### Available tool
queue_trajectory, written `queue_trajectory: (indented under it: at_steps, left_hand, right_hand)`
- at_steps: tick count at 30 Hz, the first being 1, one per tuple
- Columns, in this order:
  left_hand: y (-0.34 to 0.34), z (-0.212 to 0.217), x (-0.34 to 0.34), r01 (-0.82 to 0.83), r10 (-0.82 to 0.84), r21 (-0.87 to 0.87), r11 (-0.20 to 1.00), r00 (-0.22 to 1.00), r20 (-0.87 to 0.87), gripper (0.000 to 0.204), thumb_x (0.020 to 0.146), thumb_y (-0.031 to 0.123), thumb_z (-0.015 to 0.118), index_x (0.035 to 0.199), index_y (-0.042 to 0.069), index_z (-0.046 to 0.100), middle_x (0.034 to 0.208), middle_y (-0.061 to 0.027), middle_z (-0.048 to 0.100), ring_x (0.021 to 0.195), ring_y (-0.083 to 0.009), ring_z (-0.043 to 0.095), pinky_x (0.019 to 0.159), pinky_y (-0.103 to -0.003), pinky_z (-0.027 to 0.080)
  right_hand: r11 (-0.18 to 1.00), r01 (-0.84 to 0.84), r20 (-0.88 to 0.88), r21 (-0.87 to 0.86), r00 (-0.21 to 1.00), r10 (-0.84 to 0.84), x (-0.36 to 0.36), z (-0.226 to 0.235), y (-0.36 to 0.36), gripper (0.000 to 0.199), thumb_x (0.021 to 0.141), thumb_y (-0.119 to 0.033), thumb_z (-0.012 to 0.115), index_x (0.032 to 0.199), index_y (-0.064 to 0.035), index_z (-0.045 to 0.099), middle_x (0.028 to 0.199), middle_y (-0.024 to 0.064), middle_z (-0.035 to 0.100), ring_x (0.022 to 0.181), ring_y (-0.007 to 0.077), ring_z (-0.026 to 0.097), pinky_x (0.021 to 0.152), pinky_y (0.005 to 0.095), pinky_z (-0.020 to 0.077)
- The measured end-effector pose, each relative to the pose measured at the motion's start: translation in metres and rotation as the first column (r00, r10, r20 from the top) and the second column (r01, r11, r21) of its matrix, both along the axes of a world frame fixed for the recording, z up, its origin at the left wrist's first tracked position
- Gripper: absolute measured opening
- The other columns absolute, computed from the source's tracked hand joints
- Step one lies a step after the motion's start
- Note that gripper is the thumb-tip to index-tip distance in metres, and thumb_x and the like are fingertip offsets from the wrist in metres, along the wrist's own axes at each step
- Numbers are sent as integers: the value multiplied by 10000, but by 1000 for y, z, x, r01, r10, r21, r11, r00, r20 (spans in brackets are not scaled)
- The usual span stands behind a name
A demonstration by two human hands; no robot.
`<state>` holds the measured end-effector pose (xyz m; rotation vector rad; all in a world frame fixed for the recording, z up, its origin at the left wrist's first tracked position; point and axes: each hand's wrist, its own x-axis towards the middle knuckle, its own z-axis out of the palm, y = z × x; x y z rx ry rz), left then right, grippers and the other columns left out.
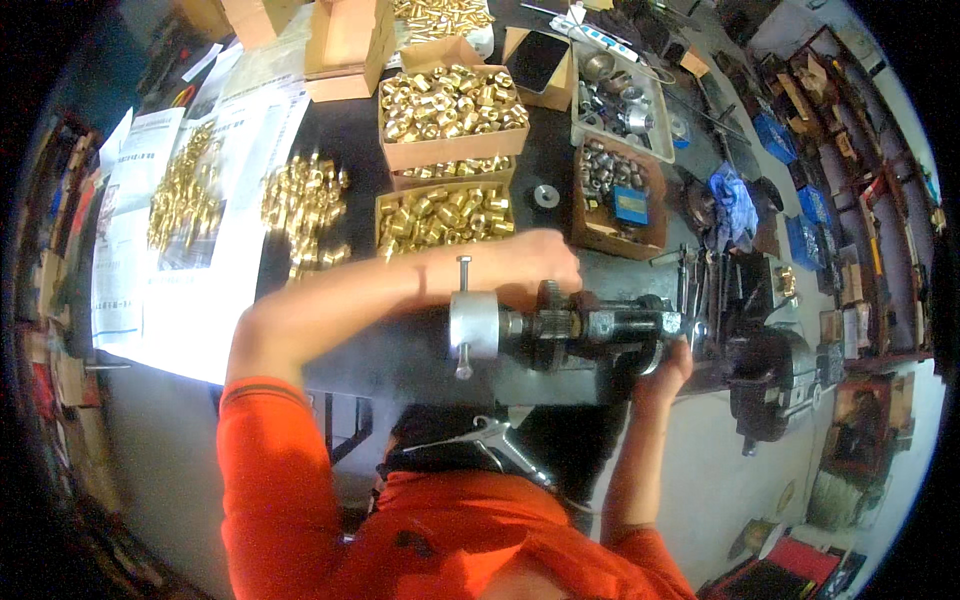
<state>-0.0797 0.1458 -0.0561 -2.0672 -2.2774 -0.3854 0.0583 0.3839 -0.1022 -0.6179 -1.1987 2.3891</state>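
Note:
A dark metal bench fixture (600, 325) with a toothed wheel lies across the bench's near edge. Its left end carries a light grey cylindrical collar (473, 326) with bolts above and below. My left hand (545, 262) reaches over from the left with its fingers curled down on the fixture's far side, close to the toothed wheel; what they grip is hidden. At the fixture's right end, my right hand (672, 372) is closed against it from below, thumb upward, its other fingers mostly hidden. Just beyond my left forearm stands a cardboard box of brass fittings (445, 213).
Another box of brass fittings (455, 105) is stacked behind. Loose brass pieces (305, 200) lie left, near newspaper sheets (135, 270). A steel-parts box (610, 175) and clear bin (640, 90) stand far right; a vise (765, 370) is at right. An air blow gun (490, 435) hangs in front.

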Motion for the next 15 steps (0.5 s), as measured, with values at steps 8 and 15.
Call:
queue_trajectory:
  at_steps: [8, 15]
  left_hand:
    - [-73, 67, 20, -598, 547, 125, 791, 784, 293, 203, 728, 235, 596, 778, 39, 612, 746, -148, 587, 738, -320, 574, 661, -425, 455]
    - [-80, 56, 29, -577, 564, 31, 816, 807, 175, 219, 739, 261, 565, 784, 51, 606, 743, -167, 576, 741, -356, 562, 663, -457, 444]
  right_hand:
    - [999, 10, -73, 53, 997, -6, 2, 4, -4, 157, 850, -193, 467, 797, -52, 513, 623, -19, 424, 501, 55, 341, 405, 178, 235]
    - [997, -64, -141, 38, 988, 69, 2, 7, -5, 132, 831, -173, 477, 791, -52, 511, 619, -14, 420, 490, 61, 332, 407, 175, 235]
